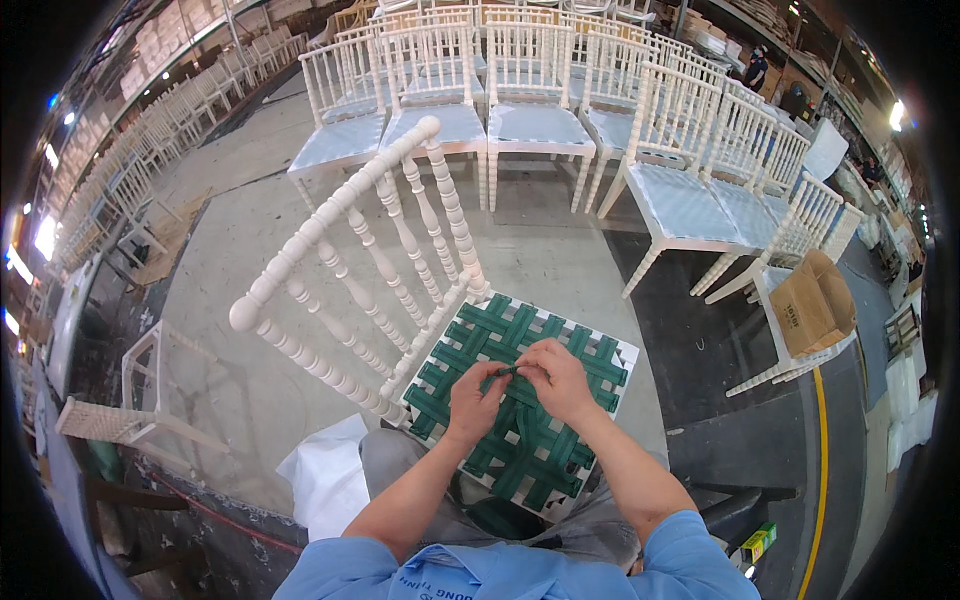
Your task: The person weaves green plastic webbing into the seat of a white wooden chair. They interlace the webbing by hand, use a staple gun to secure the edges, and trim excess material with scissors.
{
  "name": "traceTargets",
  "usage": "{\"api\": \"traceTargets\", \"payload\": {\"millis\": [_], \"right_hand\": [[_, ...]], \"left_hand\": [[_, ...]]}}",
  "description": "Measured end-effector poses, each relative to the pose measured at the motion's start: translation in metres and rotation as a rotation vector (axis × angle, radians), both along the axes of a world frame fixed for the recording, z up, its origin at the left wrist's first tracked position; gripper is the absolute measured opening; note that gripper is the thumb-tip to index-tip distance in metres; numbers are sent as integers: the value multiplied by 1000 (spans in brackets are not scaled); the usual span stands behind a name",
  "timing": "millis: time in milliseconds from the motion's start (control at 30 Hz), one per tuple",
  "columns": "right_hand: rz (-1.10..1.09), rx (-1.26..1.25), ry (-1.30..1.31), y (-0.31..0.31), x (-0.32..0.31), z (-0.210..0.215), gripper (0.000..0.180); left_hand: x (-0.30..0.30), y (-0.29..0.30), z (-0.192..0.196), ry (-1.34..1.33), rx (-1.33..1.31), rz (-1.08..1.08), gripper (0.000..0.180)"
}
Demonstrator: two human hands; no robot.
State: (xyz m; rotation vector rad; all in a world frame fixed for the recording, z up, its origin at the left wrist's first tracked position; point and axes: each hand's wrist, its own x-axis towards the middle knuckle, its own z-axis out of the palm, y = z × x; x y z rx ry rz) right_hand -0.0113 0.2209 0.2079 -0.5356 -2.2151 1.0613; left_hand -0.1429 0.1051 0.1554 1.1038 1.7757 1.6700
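The left hand (pixel 478 398) and the right hand (pixel 553 380) are nearly closed; their fingertips pinch one green strap (pixel 508 371) between them. This strap is just above the woven seat (pixel 480 330) of a white chair (pixel 300 245). More chairs (pixel 540 124) stand beyond, on the floor (pixel 550 245).

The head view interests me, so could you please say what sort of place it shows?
Probably a furniture workshop or factory, judging by the rows of white chairs, the woven green seat up close and the yellow floor line.
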Motion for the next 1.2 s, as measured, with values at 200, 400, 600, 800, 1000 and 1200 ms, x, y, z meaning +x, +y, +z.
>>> {"api": "traceTargets", "payload": {"millis": [200,400,600,800,1000,1200], "right_hand": [[62,-154,-211,12,-15,-21,12],[29,-226,-400,48,-43,-94,14],[-116,-217,-487,104,-117,-139,18],[-211,-222,-578,134,-170,-151,18],[-336,-58,-535,129,-183,-163,18],[-374,-134,-567,122,-187,-160,19]], "left_hand": [[24,-9,-69,-630,-111,-239,24],[13,-10,-98,-786,-218,-102,28],[-64,54,-97,226,-196,251,27],[-100,100,-111,669,-340,231,46],[-99,104,-120,736,-446,126,53],[-97,104,-118,737,-597,96,55]]}}
